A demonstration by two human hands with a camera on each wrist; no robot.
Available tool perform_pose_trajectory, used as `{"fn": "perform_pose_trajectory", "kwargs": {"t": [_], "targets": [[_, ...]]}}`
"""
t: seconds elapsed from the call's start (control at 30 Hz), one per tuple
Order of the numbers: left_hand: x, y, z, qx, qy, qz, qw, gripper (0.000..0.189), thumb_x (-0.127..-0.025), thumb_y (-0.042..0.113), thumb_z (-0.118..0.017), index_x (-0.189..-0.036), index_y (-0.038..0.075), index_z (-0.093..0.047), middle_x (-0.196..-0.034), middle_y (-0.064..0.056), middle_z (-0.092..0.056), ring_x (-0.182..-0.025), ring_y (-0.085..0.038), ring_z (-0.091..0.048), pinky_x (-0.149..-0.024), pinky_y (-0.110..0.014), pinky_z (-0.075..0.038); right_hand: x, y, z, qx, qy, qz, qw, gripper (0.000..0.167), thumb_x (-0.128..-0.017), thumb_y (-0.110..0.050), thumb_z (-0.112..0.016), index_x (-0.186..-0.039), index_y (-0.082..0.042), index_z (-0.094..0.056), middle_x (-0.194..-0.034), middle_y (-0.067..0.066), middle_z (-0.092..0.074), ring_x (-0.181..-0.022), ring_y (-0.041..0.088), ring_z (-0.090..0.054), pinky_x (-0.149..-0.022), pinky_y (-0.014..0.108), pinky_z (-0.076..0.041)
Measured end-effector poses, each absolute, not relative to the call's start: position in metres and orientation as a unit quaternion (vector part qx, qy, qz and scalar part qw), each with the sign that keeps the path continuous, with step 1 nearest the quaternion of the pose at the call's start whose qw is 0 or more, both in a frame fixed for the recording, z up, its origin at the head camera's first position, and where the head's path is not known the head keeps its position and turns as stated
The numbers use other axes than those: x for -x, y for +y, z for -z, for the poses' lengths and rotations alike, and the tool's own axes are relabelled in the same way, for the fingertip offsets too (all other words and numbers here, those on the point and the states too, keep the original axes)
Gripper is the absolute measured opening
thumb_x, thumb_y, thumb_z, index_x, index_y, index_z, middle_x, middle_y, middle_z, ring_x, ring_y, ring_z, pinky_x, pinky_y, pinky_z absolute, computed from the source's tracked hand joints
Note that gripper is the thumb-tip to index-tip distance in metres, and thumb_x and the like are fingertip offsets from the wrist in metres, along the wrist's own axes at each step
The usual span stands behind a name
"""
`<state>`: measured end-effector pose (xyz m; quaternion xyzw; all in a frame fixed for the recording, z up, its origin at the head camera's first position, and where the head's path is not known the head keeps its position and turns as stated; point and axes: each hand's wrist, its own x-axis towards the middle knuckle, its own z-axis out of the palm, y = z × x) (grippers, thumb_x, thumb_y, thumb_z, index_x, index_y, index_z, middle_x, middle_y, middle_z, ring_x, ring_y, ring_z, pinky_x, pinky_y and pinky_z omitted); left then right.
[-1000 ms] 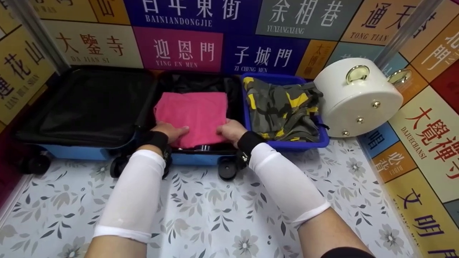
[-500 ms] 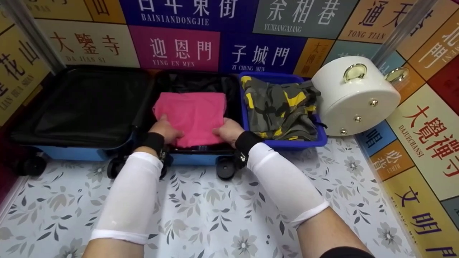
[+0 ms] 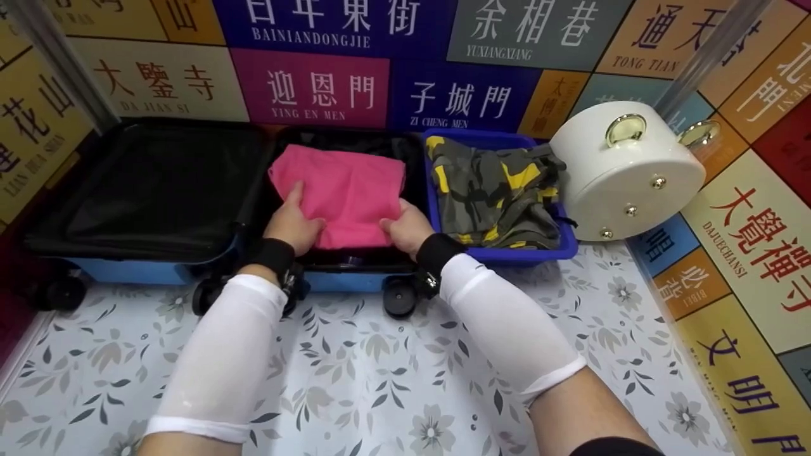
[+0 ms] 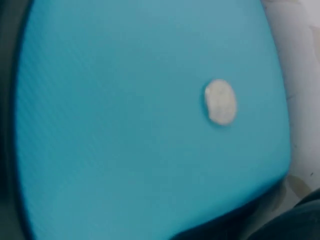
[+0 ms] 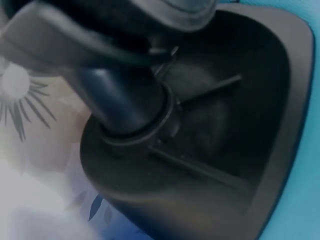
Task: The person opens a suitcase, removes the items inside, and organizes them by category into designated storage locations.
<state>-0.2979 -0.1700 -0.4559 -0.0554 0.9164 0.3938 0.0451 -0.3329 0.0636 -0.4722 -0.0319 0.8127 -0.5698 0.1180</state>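
Note:
A folded pink garment (image 3: 348,190) lies over the right half of an open suitcase, inside its black-lined shell (image 3: 415,164). My left hand (image 3: 293,225) grips the garment's left side, index finger and thumb showing on top. At its right side my right hand (image 3: 408,228) holds the edge, with the thumb over the cloth. The other fingers of both hands are hidden. In the left wrist view only the light blue suitcase shell (image 4: 125,125) shows, with a pale round spot on it. The right wrist view shows a black caster mount (image 5: 200,150) on the suitcase.
The suitcase's other half (image 3: 158,190), covered in black, lies to the left. A blue basket (image 3: 516,254) with camouflage clothing (image 3: 494,190) stands on the right, beside a white round case (image 3: 627,171) with gold handles. Black wheels (image 3: 400,297) stick out in front, over a floral cover (image 3: 367,380).
The pink garment has shifted away from me, its near edge further back and its surface more rumpled. Both hands have moved forward with it, the left one more.

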Motion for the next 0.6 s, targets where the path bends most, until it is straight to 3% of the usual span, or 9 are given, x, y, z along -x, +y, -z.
{"fn": "perform_pose_trajectory", "kwargs": {"t": [0.1,0.23,0.33,0.6], "targets": [[0.298,-0.169,0.455,0.058,0.914,-0.4,0.02,0.092,-0.099,0.022,-0.064,-0.173,0.016,-0.01,-0.165,-0.027,-0.042,-0.146,-0.042,-0.051,-0.123,-0.051,-0.041,0.332,0.065,0.47,0.039,0.816,0.568,0.102,0.045,-0.1,0.001,-0.061,-0.145,0.0,-0.057,-0.111,0.011,-0.071,-0.077,0.012,-0.061,-0.07,0.021,-0.051],[0.298,-0.167,0.453,0.052,0.91,-0.41,-0.015,0.09,-0.098,0.021,-0.066,-0.172,0.018,-0.016,-0.164,-0.028,-0.043,-0.146,-0.044,-0.051,-0.123,-0.052,-0.04,0.332,0.067,0.467,0.048,0.808,0.58,0.093,0.039,-0.102,0.0,-0.059,-0.14,0.002,-0.057,-0.08,0.005,-0.063,-0.061,0.012,-0.057,-0.06,0.023,-0.049],[0.298,-0.166,0.449,0.046,0.904,-0.423,-0.037,0.087,-0.097,0.02,-0.067,-0.171,0.019,-0.021,-0.165,-0.028,-0.042,-0.148,-0.044,-0.048,-0.125,-0.052,-0.038,0.332,0.069,0.465,0.051,0.799,0.593,0.093,0.039,-0.102,0.0,-0.059,-0.14,0.002,-0.056,-0.071,0.001,-0.056,-0.056,0.012,-0.054,-0.057,0.024,-0.047],[0.296,-0.159,0.432,0.014,0.875,-0.473,-0.101,0.082,-0.097,0.014,-0.068,-0.169,0.018,-0.029,-0.17,-0.017,-0.04,-0.155,-0.037,-0.041,-0.129,-0.048,-0.033,0.331,0.072,0.46,0.006,0.738,0.665,0.115,0.046,-0.102,0.001,-0.061,-0.146,0.003,-0.05,-0.094,0.003,-0.061,-0.069,0.012,-0.06,-0.062,0.023,-0.051]]}}
